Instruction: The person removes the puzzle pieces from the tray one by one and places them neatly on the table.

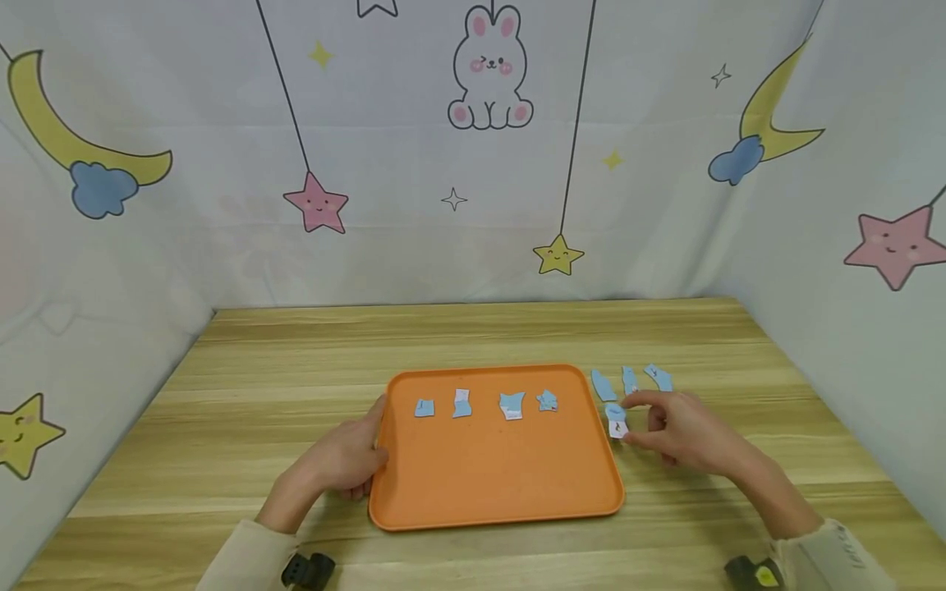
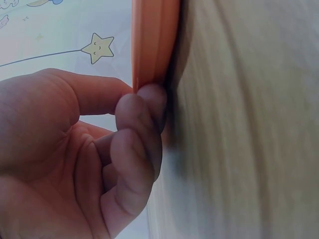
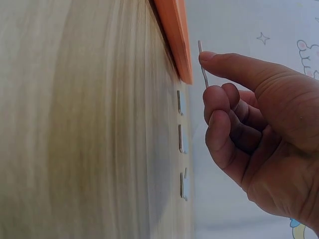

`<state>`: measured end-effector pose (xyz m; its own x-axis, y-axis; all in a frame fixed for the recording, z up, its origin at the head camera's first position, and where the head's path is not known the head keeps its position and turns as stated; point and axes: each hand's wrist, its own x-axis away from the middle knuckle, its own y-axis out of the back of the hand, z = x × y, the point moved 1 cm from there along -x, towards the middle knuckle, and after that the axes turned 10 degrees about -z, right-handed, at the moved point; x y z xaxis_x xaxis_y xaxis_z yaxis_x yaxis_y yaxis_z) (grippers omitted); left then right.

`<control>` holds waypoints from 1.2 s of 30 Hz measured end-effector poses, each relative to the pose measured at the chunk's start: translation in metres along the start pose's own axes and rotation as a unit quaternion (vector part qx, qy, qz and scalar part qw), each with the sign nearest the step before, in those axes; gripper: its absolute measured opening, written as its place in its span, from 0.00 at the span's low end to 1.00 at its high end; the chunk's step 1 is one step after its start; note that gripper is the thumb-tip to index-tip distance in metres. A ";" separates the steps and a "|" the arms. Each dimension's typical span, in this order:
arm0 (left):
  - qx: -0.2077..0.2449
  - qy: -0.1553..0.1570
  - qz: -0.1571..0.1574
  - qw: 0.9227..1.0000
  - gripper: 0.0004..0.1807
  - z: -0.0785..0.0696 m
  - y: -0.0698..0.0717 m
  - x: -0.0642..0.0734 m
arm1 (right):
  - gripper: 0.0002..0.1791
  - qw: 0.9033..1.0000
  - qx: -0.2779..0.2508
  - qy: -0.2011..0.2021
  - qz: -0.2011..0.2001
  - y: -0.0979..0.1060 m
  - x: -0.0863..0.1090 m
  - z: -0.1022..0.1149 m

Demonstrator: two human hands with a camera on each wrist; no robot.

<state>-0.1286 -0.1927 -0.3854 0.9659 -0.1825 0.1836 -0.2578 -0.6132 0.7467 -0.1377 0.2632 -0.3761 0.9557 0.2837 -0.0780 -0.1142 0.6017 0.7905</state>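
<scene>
So my right grip (image 1: 686,432) has thumb and finger pinched on a small puzzle piece (image 1: 616,420), held up off the desk (image 1: 310,341) just beside the right edge of the orange tray (image 1: 495,484). Key thing from my end: the piece sits on the tray side of that grip, with its long axis running roughly along the tray's right edge, and the right hand is way nearer to it than the left. Looks-wise it's thin, pale blue at the far end, white with a little dark mark at the near end; side-on it's basically a sliver.

Left grip (image 1: 343,455) has thumb and fingers clamped on the tray's left rim. In the tray's far half there's a row of four pieces (image 1: 512,405), well apart. Three more pieces (image 1: 629,380) lie on the desk past the tray's far right corner.
</scene>
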 end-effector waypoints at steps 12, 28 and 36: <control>0.000 -0.002 0.002 1.000 0.47 0.000 0.001 0.000 | 0.27 1.000 0.000 -0.018 -0.009 0.009 0.005 -0.010; -0.002 0.002 -0.002 1.000 0.47 0.000 0.001 0.000 | 0.28 0.999 0.002 -0.035 -0.017 0.022 0.008 -0.026; -0.001 0.002 -0.002 1.000 0.47 0.000 0.001 -0.001 | 0.27 0.999 0.015 -0.039 -0.023 0.028 0.009 -0.038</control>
<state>-0.1297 -0.1932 -0.3852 0.9668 -0.1768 0.1844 -0.2547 -0.6118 0.7488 -0.1427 0.3110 -0.3776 0.9779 0.1977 -0.0676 -0.0637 0.5903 0.8047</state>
